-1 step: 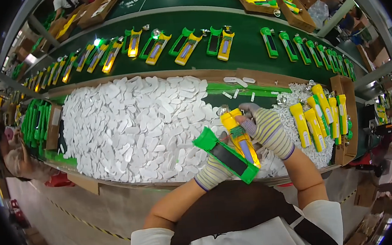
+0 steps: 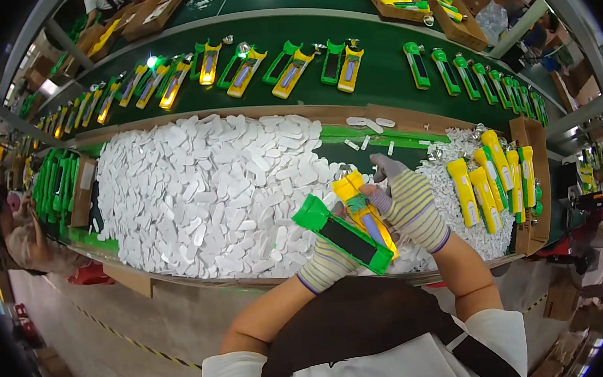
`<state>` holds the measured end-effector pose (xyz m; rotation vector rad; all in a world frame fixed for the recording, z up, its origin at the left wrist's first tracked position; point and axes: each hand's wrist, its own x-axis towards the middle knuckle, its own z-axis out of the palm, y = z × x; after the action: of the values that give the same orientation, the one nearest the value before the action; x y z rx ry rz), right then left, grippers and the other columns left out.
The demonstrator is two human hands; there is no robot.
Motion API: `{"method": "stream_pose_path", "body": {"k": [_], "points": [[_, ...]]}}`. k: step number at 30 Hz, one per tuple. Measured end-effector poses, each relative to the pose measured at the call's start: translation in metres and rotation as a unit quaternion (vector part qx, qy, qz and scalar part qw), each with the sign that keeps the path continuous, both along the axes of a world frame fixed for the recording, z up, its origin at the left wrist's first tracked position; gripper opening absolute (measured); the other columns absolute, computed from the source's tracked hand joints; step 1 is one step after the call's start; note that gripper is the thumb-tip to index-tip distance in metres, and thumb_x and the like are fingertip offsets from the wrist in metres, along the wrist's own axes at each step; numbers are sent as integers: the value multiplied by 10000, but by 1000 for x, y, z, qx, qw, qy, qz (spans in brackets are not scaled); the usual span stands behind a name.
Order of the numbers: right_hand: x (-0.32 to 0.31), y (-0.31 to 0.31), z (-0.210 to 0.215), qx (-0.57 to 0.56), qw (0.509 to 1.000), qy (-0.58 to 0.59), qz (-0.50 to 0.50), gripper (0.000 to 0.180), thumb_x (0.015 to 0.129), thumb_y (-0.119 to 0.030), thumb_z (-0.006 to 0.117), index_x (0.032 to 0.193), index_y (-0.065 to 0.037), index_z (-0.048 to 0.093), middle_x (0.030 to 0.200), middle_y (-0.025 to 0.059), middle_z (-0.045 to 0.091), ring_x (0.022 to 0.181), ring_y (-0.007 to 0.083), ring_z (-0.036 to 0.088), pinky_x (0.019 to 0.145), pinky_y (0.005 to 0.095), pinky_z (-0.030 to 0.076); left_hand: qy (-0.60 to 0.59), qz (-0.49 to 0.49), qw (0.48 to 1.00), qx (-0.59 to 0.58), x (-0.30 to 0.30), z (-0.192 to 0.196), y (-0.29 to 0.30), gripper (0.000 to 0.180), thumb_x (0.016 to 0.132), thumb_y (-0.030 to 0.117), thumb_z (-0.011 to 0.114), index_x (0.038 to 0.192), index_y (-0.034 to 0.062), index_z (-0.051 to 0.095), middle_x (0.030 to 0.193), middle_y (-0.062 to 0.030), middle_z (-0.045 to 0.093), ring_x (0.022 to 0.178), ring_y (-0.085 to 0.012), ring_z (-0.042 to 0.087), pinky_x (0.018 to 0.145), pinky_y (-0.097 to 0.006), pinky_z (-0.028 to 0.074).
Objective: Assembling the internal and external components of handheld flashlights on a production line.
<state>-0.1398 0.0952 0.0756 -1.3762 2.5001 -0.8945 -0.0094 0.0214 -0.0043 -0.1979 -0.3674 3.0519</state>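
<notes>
My left hand (image 2: 327, 265), in a striped knit glove, is closed from below on an opened flashlight. Its green half shell (image 2: 344, 236), with a dark panel, tilts across my palm. Against it lies the yellow half shell (image 2: 350, 187), with a pale violet cylinder and green wiring inside; a warm glow shows near its lower end. My gloved right hand (image 2: 410, 201) grips the yellow half's right side with the thumb, while other fingers stretch up and away. Its hidden fingers cannot be made out. Below the flashlight's top is a heap of flat white oval pieces (image 2: 203, 196).
A green conveyor (image 2: 376, 62) behind carries rows of opened flashlights, some lit. Several yellow flashlights (image 2: 483, 199) lie at right on small white pieces, beside a cardboard box wall (image 2: 533, 220). Green shells (image 2: 57, 183) fill a box at left. Another person (image 2: 25, 235) stands at far left.
The flashlight has shifted slightly left in my hands. My right fingers have straightened and moved off its upper end. The glow at the lower end looks weaker.
</notes>
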Motion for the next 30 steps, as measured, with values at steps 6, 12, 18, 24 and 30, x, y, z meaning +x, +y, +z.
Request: {"method": "stream_pose_path", "body": {"k": [6,12,18,24,30], "points": [[84,-11,-27,88,959,-46,266,418,794,-462,613,947,-73,609,785,147,614,705,287,620,595,364,476,-6,116,986,-116,27,-55,-31,527,839,482,555,1139,56,485,1117,-154,543,1020,-292,548,934,-431,427],[-36,-50,-67,15,954,-240,181,281,842,-243,613,1047,-51,641,841,81,655,693,164,618,650,312,512,-67,150,968,-191,54,-29,-75,529,835,497,579,1139,70,514,957,-124,608,888,-226,617,841,-421,514],[-76,-88,-107,68,884,149,437,202,777,-187,618,972,-143,648,1064,53,604,940,274,555,791,363,467,-146,112,953,-239,39,-24,-81,462,793,474,647,1043,107,520,791,-89,597,676,-199,613,601,-334,546],[-29,-71,-36,-160,942,189,228,174,743,-136,650,914,-107,635,768,68,617,715,253,596,621,358,475,-172,140,909,-353,24,-4,-72,372,856,392,611,1061,105,492,790,-61,583,655,-160,605,582,-288,539],[31,-34,-5,-49,957,111,265,265,817,-222,611,1036,-73,618,710,76,587,681,276,592,630,348,480,-160,211,801,-537,8,-22,-42,391,880,192,585,1206,23,450,907,-58,591,708,-99,583,592,-220,499]]}}
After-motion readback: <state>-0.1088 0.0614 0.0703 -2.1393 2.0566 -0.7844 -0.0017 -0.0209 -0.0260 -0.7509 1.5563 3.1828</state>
